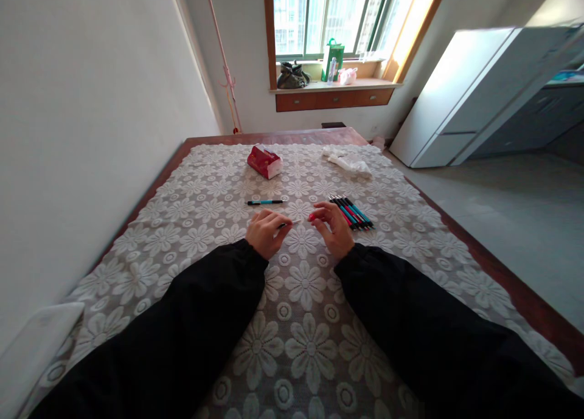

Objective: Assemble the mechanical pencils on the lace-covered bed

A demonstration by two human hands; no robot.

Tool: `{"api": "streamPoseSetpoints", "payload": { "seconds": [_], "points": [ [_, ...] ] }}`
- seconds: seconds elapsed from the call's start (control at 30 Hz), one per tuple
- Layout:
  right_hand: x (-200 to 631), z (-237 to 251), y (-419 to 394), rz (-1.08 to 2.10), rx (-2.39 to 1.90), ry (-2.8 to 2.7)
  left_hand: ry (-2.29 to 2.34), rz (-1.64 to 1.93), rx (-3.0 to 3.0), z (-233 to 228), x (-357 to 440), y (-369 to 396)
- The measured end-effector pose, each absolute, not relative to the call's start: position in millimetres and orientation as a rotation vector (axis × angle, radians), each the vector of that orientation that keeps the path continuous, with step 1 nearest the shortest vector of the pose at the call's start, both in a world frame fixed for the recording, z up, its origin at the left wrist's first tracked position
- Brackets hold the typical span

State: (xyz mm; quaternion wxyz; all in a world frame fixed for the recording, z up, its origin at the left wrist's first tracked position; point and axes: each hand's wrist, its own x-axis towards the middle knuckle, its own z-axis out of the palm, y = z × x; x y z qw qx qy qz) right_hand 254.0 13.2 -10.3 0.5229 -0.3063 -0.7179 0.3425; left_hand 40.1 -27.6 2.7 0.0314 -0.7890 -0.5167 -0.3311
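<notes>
Left hand: curled on the white floral lace tablecloth, pinching a thin pale pen part at its fingertips.
Right hand: fingers pressed around a small red pen piece, just beside the left.
Bundle of red, teal and black pens: lying just right of the right hand.
Single teal pen: lying apart, beyond the left hand.
Red tissue pack: farther back.

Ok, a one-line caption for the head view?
Both hands, left hand and right hand, hold a red pen over a lace tablecloth, beside a pen bundle.
</notes>
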Motion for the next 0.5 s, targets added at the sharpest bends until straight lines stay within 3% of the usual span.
{"api": "streamPoseSetpoints", "payload": {
  "seconds": [0.3, 0.5],
  "points": [
    [267, -6, 21, 0.333, -0.971, -2.073, -1.928, -0.672, -2.384, 4, 41, -28],
    [267, -13, 26, 0.302, -1.107, -2.242, -1.894, -0.68, -2.452, -1, 38, -24]
  ]
}}
